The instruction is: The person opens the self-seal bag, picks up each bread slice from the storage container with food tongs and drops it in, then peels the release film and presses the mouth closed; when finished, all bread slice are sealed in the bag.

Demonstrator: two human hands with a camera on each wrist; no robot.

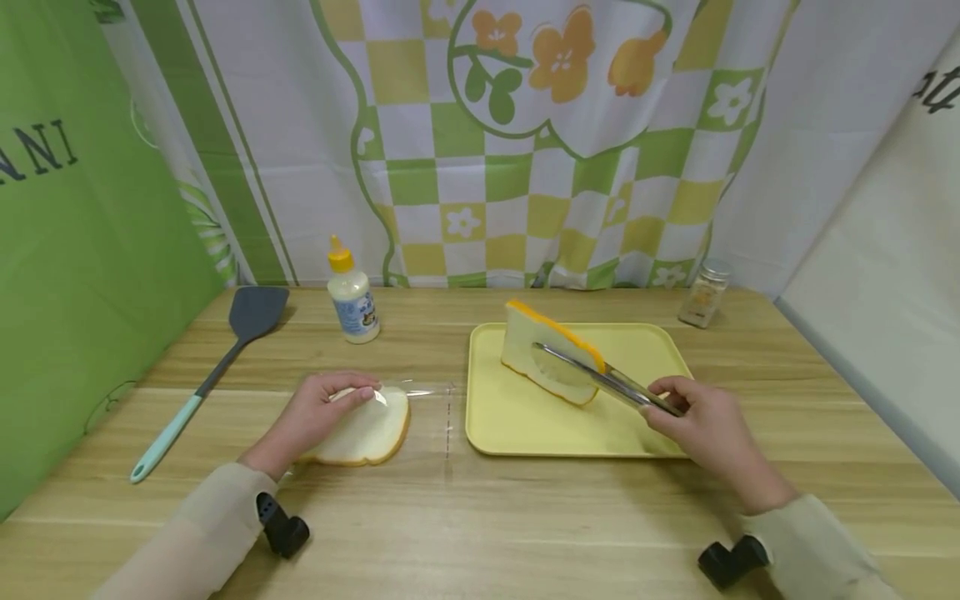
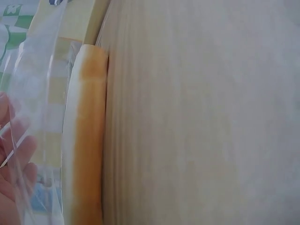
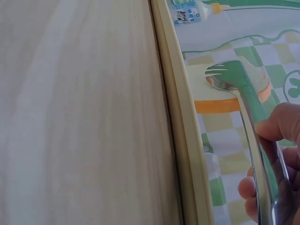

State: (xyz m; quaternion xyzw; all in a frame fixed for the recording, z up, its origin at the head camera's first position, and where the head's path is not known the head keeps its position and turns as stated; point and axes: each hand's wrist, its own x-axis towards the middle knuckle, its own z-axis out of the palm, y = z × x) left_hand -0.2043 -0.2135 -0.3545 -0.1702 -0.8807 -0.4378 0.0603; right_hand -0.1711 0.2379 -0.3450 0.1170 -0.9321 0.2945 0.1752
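On the left, a slice of bread (image 1: 378, 433) lies flat on the table with a clear plastic bag (image 1: 431, 429) around it. My left hand (image 1: 318, 412) is over this slice and pinches the bag's film, which rises beside the crust (image 2: 89, 140) in the left wrist view. My right hand (image 1: 705, 425) grips metal tongs (image 1: 622, 387) with a fork-like tip (image 3: 225, 77). The tongs clasp a second bread slice (image 1: 525, 346), which stands tilted on edge over the yellow tray (image 1: 525, 437). Whether its lower edge touches the tray I cannot tell.
A squeeze bottle (image 1: 356, 304) with a yellow cap stands behind my left hand. A grey spatula (image 1: 240, 333) with a mint handle lies at the far left. The glass shaker jar (image 1: 703, 296) is at the back right, near the patterned curtain (image 1: 510, 192).
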